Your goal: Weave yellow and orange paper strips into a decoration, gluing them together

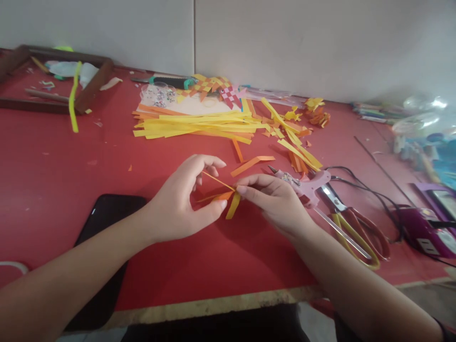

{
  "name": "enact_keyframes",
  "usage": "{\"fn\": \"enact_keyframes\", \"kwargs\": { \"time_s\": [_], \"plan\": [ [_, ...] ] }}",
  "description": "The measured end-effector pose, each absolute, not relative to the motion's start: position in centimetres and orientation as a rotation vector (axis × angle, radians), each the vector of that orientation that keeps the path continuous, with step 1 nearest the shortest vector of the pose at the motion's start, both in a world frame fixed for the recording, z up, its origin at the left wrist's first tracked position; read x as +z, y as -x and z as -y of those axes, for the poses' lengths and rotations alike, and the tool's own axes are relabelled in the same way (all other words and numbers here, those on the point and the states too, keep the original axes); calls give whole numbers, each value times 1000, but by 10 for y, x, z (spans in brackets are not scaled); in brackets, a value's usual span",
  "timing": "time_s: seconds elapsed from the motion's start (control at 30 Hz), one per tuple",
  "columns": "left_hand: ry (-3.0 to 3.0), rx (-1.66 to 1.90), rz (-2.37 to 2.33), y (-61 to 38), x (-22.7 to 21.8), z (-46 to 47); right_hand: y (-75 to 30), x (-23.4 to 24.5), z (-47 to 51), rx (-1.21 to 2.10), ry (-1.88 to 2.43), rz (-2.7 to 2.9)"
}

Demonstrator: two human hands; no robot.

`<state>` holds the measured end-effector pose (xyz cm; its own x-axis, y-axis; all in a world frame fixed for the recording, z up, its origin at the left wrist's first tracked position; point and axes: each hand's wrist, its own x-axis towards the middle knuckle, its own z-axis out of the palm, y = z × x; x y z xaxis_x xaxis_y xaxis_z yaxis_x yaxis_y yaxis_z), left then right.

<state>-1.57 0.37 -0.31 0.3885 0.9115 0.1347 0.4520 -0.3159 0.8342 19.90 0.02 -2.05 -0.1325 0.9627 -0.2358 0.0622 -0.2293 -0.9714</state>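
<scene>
Over the red table, my right hand (276, 199) pinches folded orange and yellow paper strips (233, 204) between thumb and index finger. Thin orange ends of the strips stretch leftward, and a short yellow end hangs below the pinch. My left hand (181, 199) curves around those loose ends with its thumb and fingers spread apart. Its thumb tip is close to an orange strip; whether it touches is unclear. Just beyond the hands lies a bent orange paper strip (252, 165).
Yellow paper strips (192, 124) lie piled behind my hands. A pink glue gun (313, 187) and scissors (351, 228) rest at the right, near black cables. A black phone (107, 223) sits under my left forearm. A brown wooden frame (94, 85) is far left.
</scene>
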Motion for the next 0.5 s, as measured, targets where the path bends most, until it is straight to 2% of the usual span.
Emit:
{"fn": "enact_keyframes", "kwargs": {
  "time_s": [0.27,0.5],
  "plan": [
    [-2228,890,-1091,15,1,-6,-199,-20,3,1439,1350,1258],
    [-1764,929,-1262,15,-2,-6,-198,-19,6,1312,1222,1158]
  ]
}}
